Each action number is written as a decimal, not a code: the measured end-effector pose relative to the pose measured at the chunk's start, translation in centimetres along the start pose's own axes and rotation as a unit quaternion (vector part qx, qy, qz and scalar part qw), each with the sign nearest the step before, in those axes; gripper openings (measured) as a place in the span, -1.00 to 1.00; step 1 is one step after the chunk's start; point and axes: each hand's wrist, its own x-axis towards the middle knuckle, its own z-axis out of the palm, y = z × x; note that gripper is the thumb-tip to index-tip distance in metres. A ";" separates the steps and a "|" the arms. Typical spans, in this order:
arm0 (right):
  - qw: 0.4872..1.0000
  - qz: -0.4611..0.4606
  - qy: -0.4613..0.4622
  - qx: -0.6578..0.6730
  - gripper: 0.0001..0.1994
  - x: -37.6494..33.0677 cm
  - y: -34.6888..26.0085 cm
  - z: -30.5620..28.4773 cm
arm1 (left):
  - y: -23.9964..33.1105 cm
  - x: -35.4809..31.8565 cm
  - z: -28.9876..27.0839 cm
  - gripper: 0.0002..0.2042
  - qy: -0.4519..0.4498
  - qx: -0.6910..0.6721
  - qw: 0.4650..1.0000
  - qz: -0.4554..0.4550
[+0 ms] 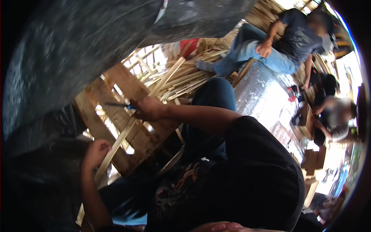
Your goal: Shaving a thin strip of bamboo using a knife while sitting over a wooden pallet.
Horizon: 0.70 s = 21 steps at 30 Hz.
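The right hand (150,109) clamps its fingers on a slim, dark-bladed knife (117,104) near a long, pale wooden strip (124,136); a slip could cut the left hand (96,153), its curled fingers' grip unclear.

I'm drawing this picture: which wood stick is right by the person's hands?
The long pale stick slanting past the right hand and left hand; the other sticks, near the bent knee, lie heaped together.

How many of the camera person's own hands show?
2. The right hand grips a dark-bladed tool left of the picture's middle; the left hand is lower and farther left, beside the long pale wood strip. Some fingers may be hidden.
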 end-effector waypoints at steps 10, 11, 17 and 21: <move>0.996 -0.017 0.084 0.010 -0.64 -0.8 -0.7 0.4 | -0.5 -1.5 1.6 -0.87 0.103 0.039 0.994 0.008; 0.997 -0.011 0.077 0.006 -0.65 -0.6 -0.6 0.3 | -0.7 -1.2 1.8 -0.87 0.127 0.029 0.991 0.014; 0.995 -0.036 0.089 0.027 -0.69 0.1 -1.1 0.9 | -0.1 -1.5 1.0 -0.87 0.128 -0.032 0.989 -0.064; 0.997 -0.031 0.068 0.014 -0.68 0.4 -0.9 0.9 | -0.3 -1.1 0.9 -0.86 0.211 0.086 0.973 -0.037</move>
